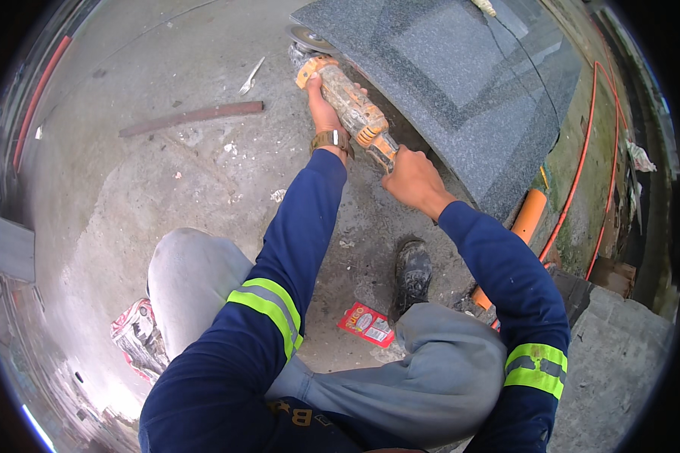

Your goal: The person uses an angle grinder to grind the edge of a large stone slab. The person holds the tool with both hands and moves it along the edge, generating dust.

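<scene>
I hold an angle grinder (359, 109) with both of my hands. My left hand (326, 117) is wrapped around the front part, near the orange head, and my right hand (417, 180) is closed around the thin back end. The grinder slants up and to the left, just beside the long edge of a big speckled gray stone slab (461, 83). Its round disc (310, 38) is right by the slab's edge, near the far left corner, but I can't tell if they touch. A wristwatch (331, 139) is on my left wrist. My blue sleeves (298, 219) have bright yellow and gray bands. I am low down, with my knees bent, and my black shoe (413, 272) is on the gray floor (227, 181). A red packet (367, 325) lies near the shoe. A long reddish-brown strip (193, 118) lies on the floor to the left of the grinder. A crumpled bag (138, 336) is beside my left knee. Over on the right, past the slab, runs a thin orange hose (588, 151), and a fat orange tube (529, 215) is close to my right arm.
</scene>
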Tool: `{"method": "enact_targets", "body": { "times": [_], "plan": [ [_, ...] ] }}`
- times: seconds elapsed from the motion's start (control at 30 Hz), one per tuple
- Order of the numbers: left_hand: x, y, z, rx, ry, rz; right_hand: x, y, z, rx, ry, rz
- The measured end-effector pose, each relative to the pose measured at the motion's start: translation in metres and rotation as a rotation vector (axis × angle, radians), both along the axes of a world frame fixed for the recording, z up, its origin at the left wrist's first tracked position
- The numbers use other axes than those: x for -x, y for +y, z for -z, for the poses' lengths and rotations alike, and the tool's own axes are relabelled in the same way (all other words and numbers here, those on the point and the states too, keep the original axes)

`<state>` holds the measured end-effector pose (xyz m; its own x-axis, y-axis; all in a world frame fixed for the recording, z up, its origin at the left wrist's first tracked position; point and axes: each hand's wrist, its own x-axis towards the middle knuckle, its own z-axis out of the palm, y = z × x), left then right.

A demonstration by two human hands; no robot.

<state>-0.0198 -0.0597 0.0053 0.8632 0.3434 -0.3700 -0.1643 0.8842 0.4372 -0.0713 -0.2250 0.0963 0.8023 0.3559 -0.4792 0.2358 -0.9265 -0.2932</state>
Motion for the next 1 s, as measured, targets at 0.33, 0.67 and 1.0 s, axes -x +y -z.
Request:
{"method": "enact_targets", "body": {
  "times": [0.33, 0.67, 1.0],
  "plan": [
    [0.009, -0.007, -0.002, -0.011, 0.010, -0.020, 0.006, -0.005, -0.006, 0.038, 0.046, 0.012],
    [0.014, -0.012, -0.003, 0.009, 0.021, -0.025, 0.011, -0.011, -0.004, 0.022, 0.008, 0.013],
    [0.020, -0.017, -0.007, 0.002, 0.033, -0.023, 0.013, -0.014, -0.006, 0.050, 0.039, 0.010]
  ]
}}
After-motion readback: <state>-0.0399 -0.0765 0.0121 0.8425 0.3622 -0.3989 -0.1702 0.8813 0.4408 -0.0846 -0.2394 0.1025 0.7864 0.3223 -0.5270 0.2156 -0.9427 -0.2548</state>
